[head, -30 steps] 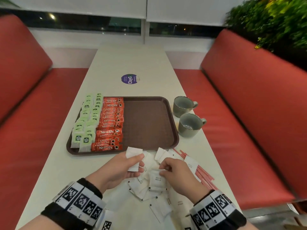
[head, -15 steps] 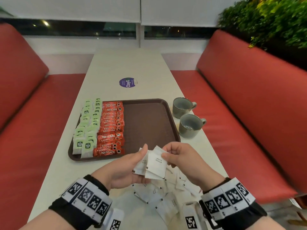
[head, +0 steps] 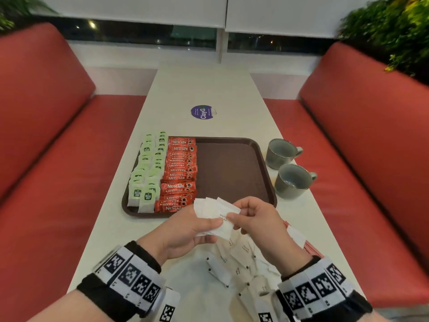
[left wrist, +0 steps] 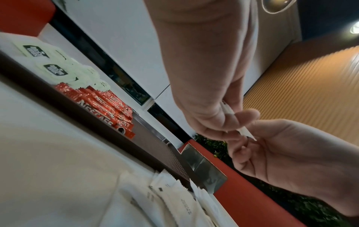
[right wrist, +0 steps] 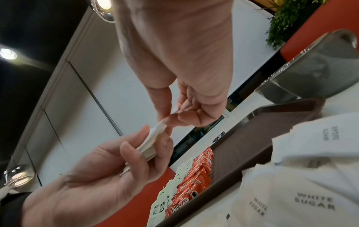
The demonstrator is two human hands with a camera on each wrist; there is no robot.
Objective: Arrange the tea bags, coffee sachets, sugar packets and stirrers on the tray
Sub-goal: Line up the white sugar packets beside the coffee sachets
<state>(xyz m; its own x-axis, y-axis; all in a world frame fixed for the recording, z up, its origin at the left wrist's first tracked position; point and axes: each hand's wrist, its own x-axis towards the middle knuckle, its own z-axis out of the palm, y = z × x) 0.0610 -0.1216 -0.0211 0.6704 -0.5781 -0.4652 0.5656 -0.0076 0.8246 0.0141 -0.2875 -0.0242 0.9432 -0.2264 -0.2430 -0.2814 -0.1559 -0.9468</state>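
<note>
My left hand [head: 212, 230] holds a small fanned stack of white sugar packets [head: 209, 206] just above the front edge of the brown tray [head: 232, 173]. My right hand [head: 234, 220] pinches the top packet [head: 226, 226] of that stack; the right wrist view shows this pinch [right wrist: 169, 119] on the stack [right wrist: 151, 145]. Green tea bags [head: 148, 173] fill the tray's left side in two columns, with a column of red coffee sachets [head: 181, 173] beside them. Several loose sugar packets [head: 236, 263] lie on the table below my hands. Red stirrers [head: 308, 248] peek out behind my right wrist.
Two grey cups [head: 282, 153] [head: 293, 180] stand to the right of the tray. A purple sticker [head: 202, 112] marks the white table farther back. Red benches [head: 58, 182] flank the table. The tray's right half is bare.
Both hands lifted from the pile on the table. The right hand brought a picked packet onto the left hand's stack, which now sits higher, by the tray's front edge.
</note>
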